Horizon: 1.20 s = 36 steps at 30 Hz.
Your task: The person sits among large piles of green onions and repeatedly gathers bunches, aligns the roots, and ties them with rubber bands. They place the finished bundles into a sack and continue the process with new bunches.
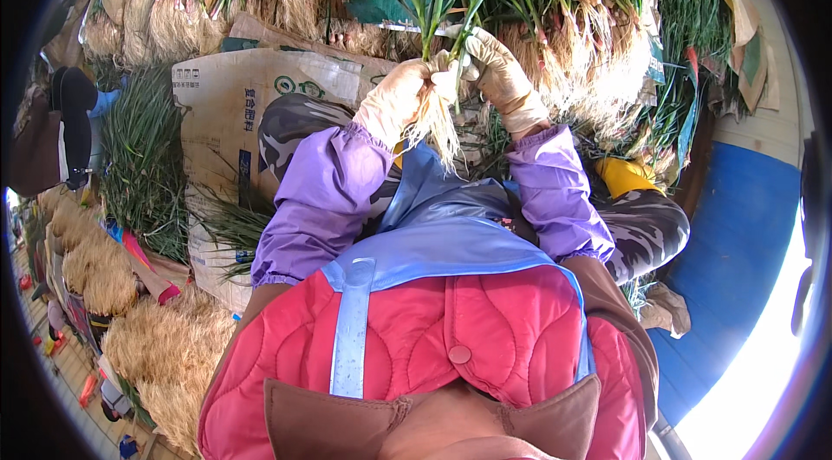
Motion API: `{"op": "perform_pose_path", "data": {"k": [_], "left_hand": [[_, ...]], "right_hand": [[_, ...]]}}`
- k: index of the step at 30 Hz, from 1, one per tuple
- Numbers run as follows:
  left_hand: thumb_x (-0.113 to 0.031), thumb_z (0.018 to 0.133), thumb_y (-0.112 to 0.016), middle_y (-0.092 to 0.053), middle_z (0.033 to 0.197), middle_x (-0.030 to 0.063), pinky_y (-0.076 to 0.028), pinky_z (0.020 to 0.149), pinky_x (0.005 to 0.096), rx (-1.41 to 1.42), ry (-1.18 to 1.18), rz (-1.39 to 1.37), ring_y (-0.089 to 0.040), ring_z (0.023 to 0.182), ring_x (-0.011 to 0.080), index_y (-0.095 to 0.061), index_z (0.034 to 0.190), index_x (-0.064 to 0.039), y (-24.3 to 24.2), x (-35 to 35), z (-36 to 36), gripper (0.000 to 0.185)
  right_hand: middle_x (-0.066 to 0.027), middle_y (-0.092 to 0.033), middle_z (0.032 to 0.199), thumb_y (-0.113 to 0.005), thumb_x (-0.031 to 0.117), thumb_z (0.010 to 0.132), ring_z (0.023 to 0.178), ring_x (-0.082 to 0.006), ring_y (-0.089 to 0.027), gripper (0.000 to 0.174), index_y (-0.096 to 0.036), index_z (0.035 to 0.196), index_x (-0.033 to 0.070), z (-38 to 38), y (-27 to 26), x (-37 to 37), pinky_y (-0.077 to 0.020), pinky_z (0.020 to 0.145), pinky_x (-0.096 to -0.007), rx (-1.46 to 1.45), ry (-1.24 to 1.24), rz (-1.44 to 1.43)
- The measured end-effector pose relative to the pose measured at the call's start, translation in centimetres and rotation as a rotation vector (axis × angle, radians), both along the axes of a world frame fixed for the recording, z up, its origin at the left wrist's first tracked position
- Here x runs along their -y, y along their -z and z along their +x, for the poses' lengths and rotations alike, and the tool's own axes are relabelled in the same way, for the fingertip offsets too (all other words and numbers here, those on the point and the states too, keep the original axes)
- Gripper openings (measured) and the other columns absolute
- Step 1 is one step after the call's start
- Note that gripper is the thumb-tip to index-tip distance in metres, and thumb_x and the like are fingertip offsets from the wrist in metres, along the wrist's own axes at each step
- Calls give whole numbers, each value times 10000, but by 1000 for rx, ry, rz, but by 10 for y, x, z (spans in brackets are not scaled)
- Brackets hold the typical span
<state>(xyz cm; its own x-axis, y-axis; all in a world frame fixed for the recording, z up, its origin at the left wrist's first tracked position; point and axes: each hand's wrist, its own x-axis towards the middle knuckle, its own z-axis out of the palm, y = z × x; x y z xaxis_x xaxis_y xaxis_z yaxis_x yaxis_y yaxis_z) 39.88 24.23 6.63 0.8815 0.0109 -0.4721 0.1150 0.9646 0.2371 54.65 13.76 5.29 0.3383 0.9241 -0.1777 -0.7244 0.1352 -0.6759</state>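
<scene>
My left hand (398, 96), in a pale glove, grips a small bunch of green-leaved plants (426, 12). Their long pale roots (439, 128) dangle over my blue apron (422, 187). Close beside it, my gloved right hand (510, 73) pinches a leafy plant stalk (463, 44) between thumb and fingers. The two hands nearly meet, and the fingers partly hide the stems. Just beyond my right hand lies a large pile of similar plants (572, 25), green tops away from me and stringy roots towards me.
A printed woven sack (214, 109) lies left of my legs, with heaped green leaves (143, 161) beyond it. Bundled roots (175, 25) line the far left; more root bundles (169, 343) lie lower left. Another person's dark-clothed part (39, 141) shows at the left rim. A blue surface (728, 232) is at right.
</scene>
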Motion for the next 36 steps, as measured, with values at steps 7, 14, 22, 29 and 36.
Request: {"op": "perform_pose_path", "data": {"k": [7,14,22,29,36], "left_hand": [[-132,984,-429,-478,674,-20,-382,568,226,173,-131,-55,-442,575,78,-554,993,-11,-4,7,8,174],[-110,980,-457,-467,686,-32,-364,596,237,297,-176,-78,-417,574,76,-562,937,-35,4,11,11,137],[-52,962,-429,-571,848,31,-413,591,247,41,-271,163,-476,611,89,-566,1033,-17,7,12,17,159],[-164,985,-513,-525,832,-1,-385,604,226,182,-333,133,-461,638,87,-561,1167,22,-10,2,7,265],[-90,937,-595,-617,851,37,-533,633,298,-121,-377,353,-597,699,154,-609,1037,-41,24,0,43,112]], "right_hand": [[-14,-618,816,-573,128,949,670,-121,-562,88,-615,944,51,-15,13,-19,-492,670,-273,-145,322,-49],[-11,-569,722,-578,238,967,629,-132,-524,224,-635,996,24,4,-9,-15,-486,677,-274,-274,326,23],[-76,-713,833,-652,119,898,701,-132,-649,55,-680,920,77,-11,2,-24,-507,634,-279,1244,376,-560],[-76,-678,716,-508,180,976,578,-213,-660,196,-661,932,67,43,-4,31,-542,526,-288,1318,391,-733],[-170,-645,1124,-596,254,927,1084,-285,-610,375,-580,1250,65,28,-8,27,-512,894,-381,1771,-123,-981]]}}
